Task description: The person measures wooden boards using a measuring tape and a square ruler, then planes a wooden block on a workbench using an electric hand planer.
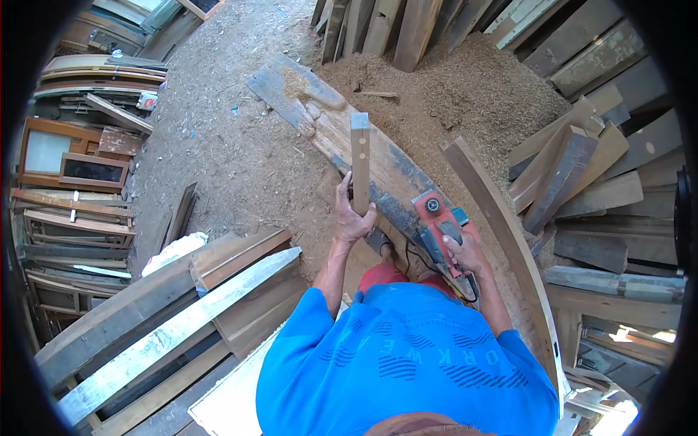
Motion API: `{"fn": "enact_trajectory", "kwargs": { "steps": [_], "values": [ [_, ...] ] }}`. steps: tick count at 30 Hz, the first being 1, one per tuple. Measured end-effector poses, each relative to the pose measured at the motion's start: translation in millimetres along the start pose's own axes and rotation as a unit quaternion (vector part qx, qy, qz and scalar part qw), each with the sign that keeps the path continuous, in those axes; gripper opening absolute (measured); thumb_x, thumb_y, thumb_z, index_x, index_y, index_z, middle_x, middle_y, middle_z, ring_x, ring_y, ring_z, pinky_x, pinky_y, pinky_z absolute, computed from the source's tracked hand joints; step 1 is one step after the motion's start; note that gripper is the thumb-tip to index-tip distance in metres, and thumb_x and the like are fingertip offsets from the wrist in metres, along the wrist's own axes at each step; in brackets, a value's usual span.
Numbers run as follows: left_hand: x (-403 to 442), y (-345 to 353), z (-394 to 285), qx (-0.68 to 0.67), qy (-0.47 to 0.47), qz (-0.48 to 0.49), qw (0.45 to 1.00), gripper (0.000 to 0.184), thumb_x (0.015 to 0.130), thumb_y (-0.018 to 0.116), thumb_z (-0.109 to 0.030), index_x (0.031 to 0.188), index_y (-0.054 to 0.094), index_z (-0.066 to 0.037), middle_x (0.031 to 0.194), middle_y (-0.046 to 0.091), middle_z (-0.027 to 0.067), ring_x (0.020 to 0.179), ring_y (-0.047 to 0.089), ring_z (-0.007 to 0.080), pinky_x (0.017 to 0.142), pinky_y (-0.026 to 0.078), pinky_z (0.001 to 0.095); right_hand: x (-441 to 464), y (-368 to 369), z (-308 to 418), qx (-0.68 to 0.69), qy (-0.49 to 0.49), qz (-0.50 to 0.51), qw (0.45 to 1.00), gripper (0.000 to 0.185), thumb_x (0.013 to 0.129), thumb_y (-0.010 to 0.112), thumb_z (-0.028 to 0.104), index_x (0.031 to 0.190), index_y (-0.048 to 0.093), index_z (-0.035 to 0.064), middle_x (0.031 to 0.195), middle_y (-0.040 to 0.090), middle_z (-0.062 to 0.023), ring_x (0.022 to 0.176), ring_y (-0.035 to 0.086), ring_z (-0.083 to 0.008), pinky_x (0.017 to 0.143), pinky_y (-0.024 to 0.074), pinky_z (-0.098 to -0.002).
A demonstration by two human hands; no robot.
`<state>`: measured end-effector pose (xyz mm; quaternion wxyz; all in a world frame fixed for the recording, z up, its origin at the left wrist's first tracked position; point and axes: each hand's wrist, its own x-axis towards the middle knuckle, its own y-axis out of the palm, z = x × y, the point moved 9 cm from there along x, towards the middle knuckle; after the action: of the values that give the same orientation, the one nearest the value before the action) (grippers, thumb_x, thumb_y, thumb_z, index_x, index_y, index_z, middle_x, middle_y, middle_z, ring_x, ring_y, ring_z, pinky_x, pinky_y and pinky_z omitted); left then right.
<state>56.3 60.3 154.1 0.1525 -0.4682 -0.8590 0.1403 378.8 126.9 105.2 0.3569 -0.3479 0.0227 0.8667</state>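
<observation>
While the plank bench [396,178] runs diagonally ahead, its worn wood patched with grey and dusted with shavings [294,83] at the far end, a square-section wood stick [360,163] shows across its middle: plain brown face, pale blue-grey end, round marks near that end. Left hand [354,216]: forearm reaching forward, thumb and fingers parted to the stick's width, gripping its near end. Right hand [467,252]: arm bent inward, fingers curled round the handle of a red power planer [435,231] at the bench's near end. From overhead, can't tell whether planer or stick touches the bench. Loose sawdust heap [472,102] beyond the bench; long squared beam [499,216] to its right; stacked boards [182,330] left of its near end.
</observation>
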Motion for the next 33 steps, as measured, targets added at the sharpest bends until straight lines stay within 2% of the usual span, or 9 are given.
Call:
{"fn": "enact_trajectory", "kwargs": {
  "steps": [7,10,13,16,22,25,29,31,33],
  "values": [
    [12,2,48,0.039,-0.054,-0.103,0.992,0.092,0.078,0.073,-0.011,0.157,0.026,-0.003,0.128,0.048,0.0233,0.116,0.055,0.0377,0.105,0.043,0.0488,-4,1,6,0.013,0.011,0.005,1.0,0.064,0.09,0.063,0.064,0.093,0.06,0.0006,0.066,0.056,-0.0018,0.059,0.056,-0.0131,0.053,0.0449,-0.0315],
    [20,2,68,0.121,-0.093,-0.106,0.983,0.094,0.079,0.072,-0.013,0.158,0.023,-0.005,0.124,0.05,0.0243,0.116,0.054,0.0407,0.107,0.04,0.0499,-5,2,12,0.041,-0.008,-0.015,0.999,0.054,0.094,0.064,0.056,0.085,0.058,0.003,0.062,0.054,-0.0018,0.047,0.054,-0.0126,0.041,0.0418,-0.0298],
    [27,3,97,0.113,-0.151,-0.117,0.975,0.086,0.08,0.073,-0.015,0.154,0.032,-0.005,0.124,0.056,0.0247,0.117,0.058,0.0375,0.104,0.044,0.0469,-4,3,2,0.023,0.032,0.015,0.999,0.066,0.091,0.063,0.062,0.108,0.06,-0.0016,0.067,0.056,-0.0017,0.058,0.055,-0.0126,0.053,0.0454,-0.0322],
    [35,14,142,-0.072,-0.155,-0.088,0.981,0.072,0.083,0.073,-0.018,0.147,0.044,-0.003,0.121,0.063,0.0235,0.115,0.063,0.0316,0.1,0.049,0.0423,-1,3,-2,0.017,0.024,0.01,1.0,0.066,0.091,0.063,0.062,0.108,0.06,-0.0021,0.067,0.056,-0.0019,0.058,0.055,-0.0128,0.053,0.0455,-0.0323],
    [33,23,155,-0.076,-0.248,-0.005,0.966,0.053,0.097,0.064,-0.026,0.14,0.05,0.001,0.116,0.069,0.018,0.11,0.066,0.0265,0.097,0.051,0.0392,0,3,-2,0.016,0.026,0.008,1.0,0.067,0.09,0.063,0.063,0.106,0.06,-0.0024,0.066,0.057,-0.0027,0.057,0.056,-0.0138,0.052,0.0458,-0.0331],
    [28,39,206,-0.14,-0.243,-0.071,0.957,0.057,0.1,0.06,-0.031,0.144,0.047,0.002,0.117,0.069,0.0214,0.108,0.067,0.0308,0.097,0.051,0.0408,2,2,-6,0.008,0.027,0.004,1.0,0.068,0.089,0.064,0.065,0.103,0.061,-0.0016,0.066,0.057,-0.0028,0.057,0.057,-0.0137,0.052,0.046,-0.0331],
    [28,34,218,-0.001,-0.276,-0.08,0.958,0.07,0.098,0.062,-0.035,0.153,0.036,0.0,0.119,0.067,0.0279,0.111,0.066,0.0377,0.099,0.05,0.0442,5,3,-12,0.019,0.024,0.002,1.0,0.068,0.088,0.065,0.067,0.098,0.061,0.0,0.065,0.057,-0.0025,0.056,0.056,-0.0135,0.052,0.0461,-0.0329],
    [34,18,161,0.117,-0.291,-0.031,0.949,0.078,0.096,0.064,-0.035,0.156,0.03,0.0,0.123,0.064,0.0306,0.114,0.064,0.0407,0.101,0.049,0.046,5,4,-13,0.016,0.026,0.005,1.0,0.066,0.088,0.064,0.067,0.096,0.061,0.0009,0.065,0.056,-0.0022,0.056,0.056,-0.0132,0.052,0.0458,-0.0324],
    [35,12,166,0.168,-0.267,-0.053,0.947,0.084,0.091,0.07,-0.036,0.155,0.031,0.002,0.124,0.063,0.0305,0.115,0.064,0.0413,0.102,0.049,0.0467,6,6,-13,0.03,0.005,-0.002,1.0,0.053,0.093,0.064,0.056,0.092,0.061,0.0029,0.064,0.056,-0.0012,0.053,0.055,-0.0115,0.047,0.0442,-0.0299]
  ]
}}
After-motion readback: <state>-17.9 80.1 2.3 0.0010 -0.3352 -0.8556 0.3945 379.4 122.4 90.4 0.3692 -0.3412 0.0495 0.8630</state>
